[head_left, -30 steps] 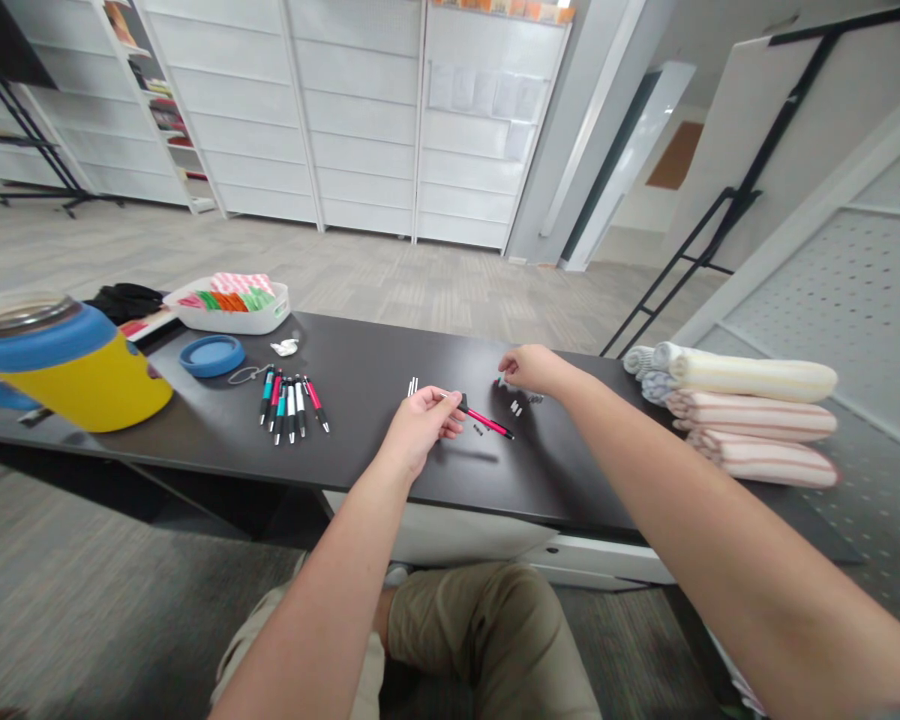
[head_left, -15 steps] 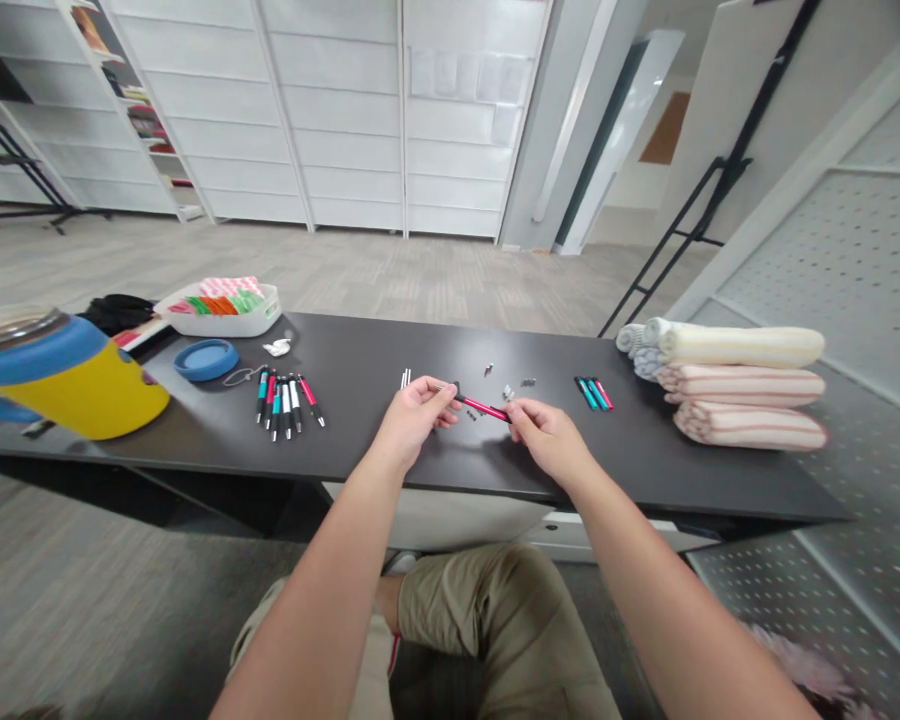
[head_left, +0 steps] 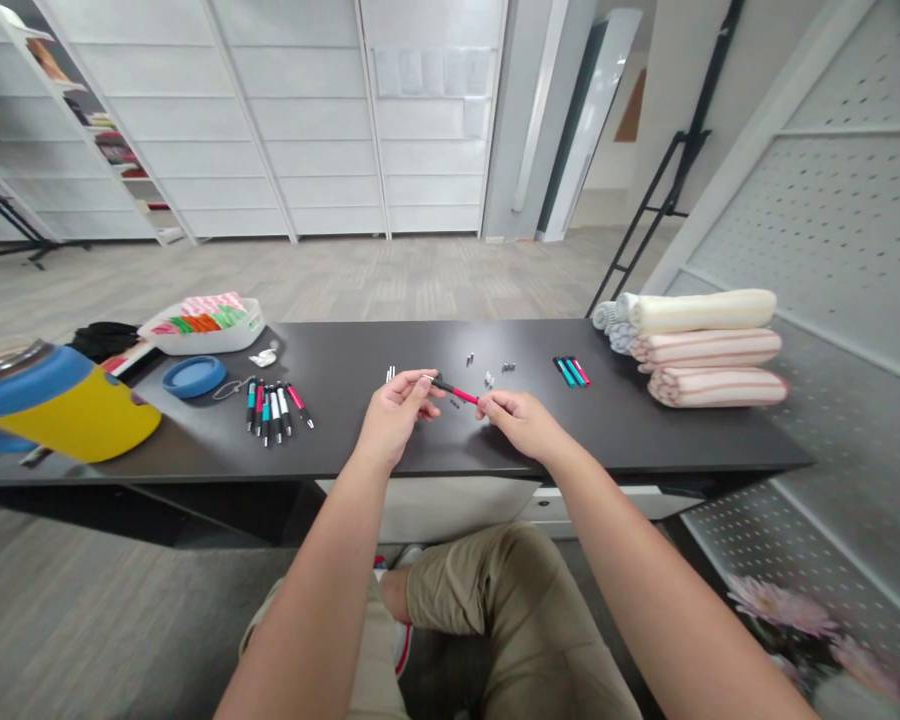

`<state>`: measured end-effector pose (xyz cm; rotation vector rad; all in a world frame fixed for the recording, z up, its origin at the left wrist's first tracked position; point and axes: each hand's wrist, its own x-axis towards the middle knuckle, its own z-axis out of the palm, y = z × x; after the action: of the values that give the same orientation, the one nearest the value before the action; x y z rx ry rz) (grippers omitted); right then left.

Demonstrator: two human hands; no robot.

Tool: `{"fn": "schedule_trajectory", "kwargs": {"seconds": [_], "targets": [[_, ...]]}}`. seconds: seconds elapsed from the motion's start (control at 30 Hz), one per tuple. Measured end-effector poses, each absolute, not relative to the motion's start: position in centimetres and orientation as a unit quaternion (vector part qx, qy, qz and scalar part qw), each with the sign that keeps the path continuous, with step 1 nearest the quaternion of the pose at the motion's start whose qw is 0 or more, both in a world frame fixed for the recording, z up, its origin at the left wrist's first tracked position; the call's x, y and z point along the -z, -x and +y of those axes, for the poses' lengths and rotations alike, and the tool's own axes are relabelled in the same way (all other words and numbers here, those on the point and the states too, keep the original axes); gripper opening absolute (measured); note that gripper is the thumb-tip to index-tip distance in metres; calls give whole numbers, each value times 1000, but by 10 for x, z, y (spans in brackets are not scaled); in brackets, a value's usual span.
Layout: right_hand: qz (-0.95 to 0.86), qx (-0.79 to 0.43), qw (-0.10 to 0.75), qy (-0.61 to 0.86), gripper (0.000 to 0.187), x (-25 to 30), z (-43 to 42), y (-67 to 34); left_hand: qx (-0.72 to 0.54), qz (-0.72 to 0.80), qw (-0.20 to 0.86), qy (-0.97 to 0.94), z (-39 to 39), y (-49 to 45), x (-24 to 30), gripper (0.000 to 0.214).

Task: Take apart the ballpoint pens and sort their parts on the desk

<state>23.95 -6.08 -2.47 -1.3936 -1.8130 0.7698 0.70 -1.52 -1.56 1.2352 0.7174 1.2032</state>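
Between my two hands, above the dark table [head_left: 345,350], is a red pen [head_left: 463,394] with a black grip. My left hand [head_left: 397,410] pinches its silver tip end. Fingers of my right hand [head_left: 516,415] are closed round the other end of the red barrel. Small metal pen parts [head_left: 489,379] lie just beyond the hands, and thin white sticks [head_left: 391,373] show behind my left hand. Farther right, several teal and red pen barrels [head_left: 572,371] lie side by side. A group of pens [head_left: 274,410] in teal, red and white rests on the left.
At the left stand a yellow and blue jug [head_left: 97,400], a blue lid [head_left: 194,376] and a white basket [head_left: 251,330] of colourful packets. Rolled towels [head_left: 709,350] are stacked at the right end. A perforated panel [head_left: 855,230] rises beyond that end.
My left hand has shifted from the black grip toward the pen's tip, and my right hand now covers more of the barrel's end. The camera view has turned slightly.
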Motion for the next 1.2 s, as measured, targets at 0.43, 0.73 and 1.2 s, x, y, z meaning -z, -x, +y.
{"fn": "schedule_trajectory", "kwargs": {"seconds": [0.43, 0.73, 1.2], "targets": [[-714, -295, 353, 529, 46, 28, -59, -242, -527, 309, 605, -510, -12, -4, 18, 38], [-713, -263, 358, 543, 39, 28, -57, -238, -550, 331, 573, -510, -8, -11, 26, 39], [-705, -309, 404, 494, 36, 30, -58, -234, -505, 267, 437, -694, -30, -41, 25, 28]]}}
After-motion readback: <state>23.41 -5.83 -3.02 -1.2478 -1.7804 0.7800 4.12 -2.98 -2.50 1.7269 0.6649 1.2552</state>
